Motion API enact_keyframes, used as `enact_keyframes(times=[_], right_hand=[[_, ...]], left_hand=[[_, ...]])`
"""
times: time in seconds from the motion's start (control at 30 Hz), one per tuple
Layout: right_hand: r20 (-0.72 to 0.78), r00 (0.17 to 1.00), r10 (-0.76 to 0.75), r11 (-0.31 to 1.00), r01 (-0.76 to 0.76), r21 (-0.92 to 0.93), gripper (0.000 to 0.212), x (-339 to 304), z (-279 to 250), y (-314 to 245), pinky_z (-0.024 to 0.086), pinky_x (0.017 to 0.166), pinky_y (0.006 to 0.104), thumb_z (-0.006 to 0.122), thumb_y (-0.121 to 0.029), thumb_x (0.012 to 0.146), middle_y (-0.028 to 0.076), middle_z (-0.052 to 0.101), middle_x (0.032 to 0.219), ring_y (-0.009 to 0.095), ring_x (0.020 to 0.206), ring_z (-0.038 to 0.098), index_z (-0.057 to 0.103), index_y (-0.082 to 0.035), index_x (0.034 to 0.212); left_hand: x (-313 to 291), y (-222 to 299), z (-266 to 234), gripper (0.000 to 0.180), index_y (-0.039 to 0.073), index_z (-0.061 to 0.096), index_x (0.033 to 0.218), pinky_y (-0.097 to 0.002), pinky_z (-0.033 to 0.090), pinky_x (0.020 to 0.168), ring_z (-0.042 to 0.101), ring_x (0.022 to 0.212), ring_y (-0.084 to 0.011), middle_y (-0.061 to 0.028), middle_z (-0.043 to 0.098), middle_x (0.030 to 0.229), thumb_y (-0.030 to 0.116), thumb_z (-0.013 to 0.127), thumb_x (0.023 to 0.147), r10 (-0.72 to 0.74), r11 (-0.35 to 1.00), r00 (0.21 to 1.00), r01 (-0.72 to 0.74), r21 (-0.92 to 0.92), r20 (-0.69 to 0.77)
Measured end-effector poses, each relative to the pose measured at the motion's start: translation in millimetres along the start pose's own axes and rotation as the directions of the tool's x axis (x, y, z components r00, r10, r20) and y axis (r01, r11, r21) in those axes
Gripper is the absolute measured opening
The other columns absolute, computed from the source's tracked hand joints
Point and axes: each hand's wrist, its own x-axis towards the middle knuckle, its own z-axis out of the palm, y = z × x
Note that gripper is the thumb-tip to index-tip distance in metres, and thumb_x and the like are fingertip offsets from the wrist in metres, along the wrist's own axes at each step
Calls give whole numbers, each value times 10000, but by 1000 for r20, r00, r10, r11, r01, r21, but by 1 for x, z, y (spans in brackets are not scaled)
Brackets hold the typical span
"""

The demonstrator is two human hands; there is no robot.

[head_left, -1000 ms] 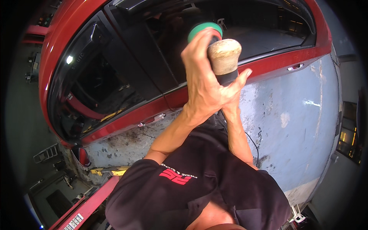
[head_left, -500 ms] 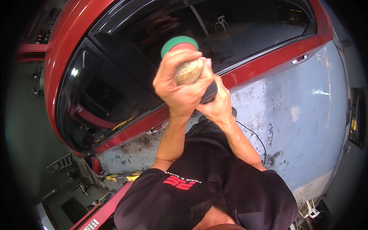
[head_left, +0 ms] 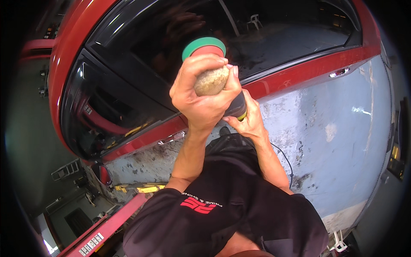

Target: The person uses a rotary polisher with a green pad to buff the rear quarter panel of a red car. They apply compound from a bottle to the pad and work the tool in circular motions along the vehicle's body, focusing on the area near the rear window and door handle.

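Observation:
Both my hands grip a power polisher (head_left: 212, 81) with a pale, worn, rounded cover over its head and a dark body. My left hand (head_left: 199, 103) is wrapped round the covered head, fingers curled over its far side. Around the rear of the body, near a yellow-green band, closes my right hand (head_left: 253, 122). At the polisher's far end a green pad (head_left: 204, 42) on a reddish backing faces the dark side window (head_left: 274, 51) of a red car (head_left: 295, 79). Whether the pad presses on the glass, I cannot tell.
A black cord (head_left: 286, 156) hangs by my right forearm above the worn blue-grey floor (head_left: 329, 111). Chrome door handles (head_left: 339, 73) stick out from the car, and its side mirror (head_left: 102, 174) stands at left. A pink-red beam (head_left: 107, 220) lies lower left, a white chair (head_left: 338, 242) lower right.
My right hand has slid back along the polisher's body, showing more dark casing and the yellow-green band. The car's rear window and door handle now appear slightly farther right.

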Motion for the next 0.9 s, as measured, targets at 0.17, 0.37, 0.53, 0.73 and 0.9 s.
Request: enact_keyframes(times=[0.17, 0.37, 0.53, 0.73, 0.9], right_hand=[[12, 1000, 14, 1000, -14, 3, 816, 4, -12, 0, 570, 964, 422, 935, -361, 731, 200, 722, 1208, 344, 1112, 733, 581, 30, 1353], [7, 1000, -3, 1000, 3, 5, 766, 9, -29, 1, 574, 941, 405, 931, -296, 717, 177, 737, 1176, 305, 1068, 744, 599, 4, 1338], [-5, 1000, -6, 999, 6, 37, 736, 14, -46, 6, 580, 913, 386, 931, -253, 708, 161, 745, 1142, 265, 1041, 748, 611, 2, 1320], [-11, 1000, 13, 998, -12, 68, 683, 11, -65, 18, 588, 872, 370, 934, -286, 725, 147, 753, 1072, 209, 983, 748, 629, 3, 1263], [8, 1000, 26, 999, -26, 29, 722, 4, -86, 38, 579, 866, 341, 938, -352, 739, 114, 754, 1071, 180, 986, 729, 622, 8, 1280]], left_hand=[[3, 1, 11, 329, 2, 683, 996, -304, 599, 824, 726, 884, -166, -102, 727, 949, -130, 818, 727, -17, 1000, 999, 16, -18, -38], [2, 5, 28, 327, 0, 683, 989, -294, 593, 816, 725, 875, -157, -97, 729, 937, -130, 817, 721, -22, 1000, 998, 22, 0, -63], [0, 4, 46, 321, 0, 690, 979, -289, 593, 796, 726, 856, -148, -91, 726, 934, -129, 818, 714, -41, 999, 995, 40, -14, -88], [-4, 7, 69, 285, 16, 725, 918, -294, 584, 721, 724, 789, -165, -72, 737, 889, -74, 848, 677, -75, 997, 987, 72, -25, -141], [-6, 11, 83, 277, 20, 736, 906, -297, 587, 747, 734, 808, -164, -75, 747, 880, -62, 860, 671, -67, 997, 985, 70, 13, -160]])
